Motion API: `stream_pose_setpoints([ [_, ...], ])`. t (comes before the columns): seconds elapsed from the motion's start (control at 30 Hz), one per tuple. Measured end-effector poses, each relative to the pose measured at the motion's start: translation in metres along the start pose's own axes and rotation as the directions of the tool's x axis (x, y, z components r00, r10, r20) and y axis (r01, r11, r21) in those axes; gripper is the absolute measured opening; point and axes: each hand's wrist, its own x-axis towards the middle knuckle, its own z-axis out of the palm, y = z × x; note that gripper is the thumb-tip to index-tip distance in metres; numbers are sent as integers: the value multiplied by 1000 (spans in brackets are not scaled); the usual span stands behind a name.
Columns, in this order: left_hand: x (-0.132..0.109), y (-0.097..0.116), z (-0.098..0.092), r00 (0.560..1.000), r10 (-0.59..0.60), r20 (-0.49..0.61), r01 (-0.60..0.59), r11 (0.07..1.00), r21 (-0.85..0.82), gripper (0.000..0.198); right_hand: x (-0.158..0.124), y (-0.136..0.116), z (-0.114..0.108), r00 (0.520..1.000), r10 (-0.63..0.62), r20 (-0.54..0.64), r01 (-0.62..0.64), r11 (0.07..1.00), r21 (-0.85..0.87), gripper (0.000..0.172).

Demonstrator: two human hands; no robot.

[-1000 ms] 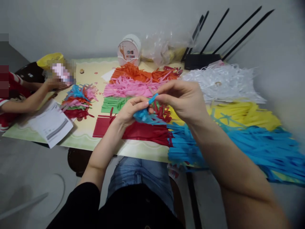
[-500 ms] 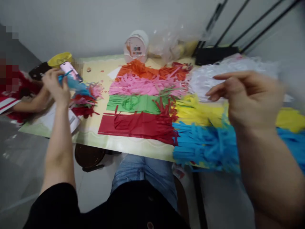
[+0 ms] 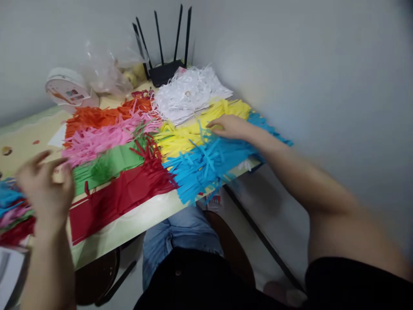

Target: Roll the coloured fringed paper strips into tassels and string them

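Note:
My left hand (image 3: pixel 48 185) hovers at the left, blurred, its fingers apart and holding nothing that I can see. Beside it lies a small mixed pile of fringed paper (image 3: pixel 14 206) in blue, pink, green and red. Farther right, my right hand (image 3: pixel 234 128) is over the border between the yellow fringed paper (image 3: pixel 180 133) and the blue fringed paper (image 3: pixel 206 161). A gap shows between its thumb and forefinger; whether they touch the strips is unclear. Stacks of red (image 3: pixel 119 198), green (image 3: pixel 122 157), pink (image 3: pixel 100 140) and orange fringed paper (image 3: pixel 100 116) lie in the middle.
White shredded strips (image 3: pixel 190 92) lie at the back, before a black router (image 3: pixel 166 73) with upright antennas. A white tub (image 3: pixel 69 88) and a clear plastic bag (image 3: pixel 109 77) stand against the wall. A brown stool (image 3: pixel 97 275) is under the table (image 3: pixel 135 219).
My view has swung right. My left hand has let go of the blue fringed paper, which lies on the mixed pile. My right hand has lowered to the yellow and blue stacks.

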Motion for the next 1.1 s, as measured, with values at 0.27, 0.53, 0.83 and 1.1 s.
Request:
stream_pose_setpoints([
  [0.27, 129, 212, 226, 746, 132, 652, -248, 965, 89, 40, -29, 8, 51, 970, -214, -118, 215, 977, -9, 36],
  [0.53, 166, 220, 293, 629, -51, 776, -167, 966, 199, 49, -43, 13, 74, 919, -217, -329, 222, 975, -23, 32],
  [0.83, 147, 223, 271, 838, 177, 516, -329, 918, 219, 40, -28, 28, 32, 874, -208, -440, 198, 978, -69, 40],
  [1.1, 145, 222, 286, 641, 173, 748, -338, 938, 72, 26, 68, 22, 6, 994, -81, -80, 74, 994, -81, 42],
])
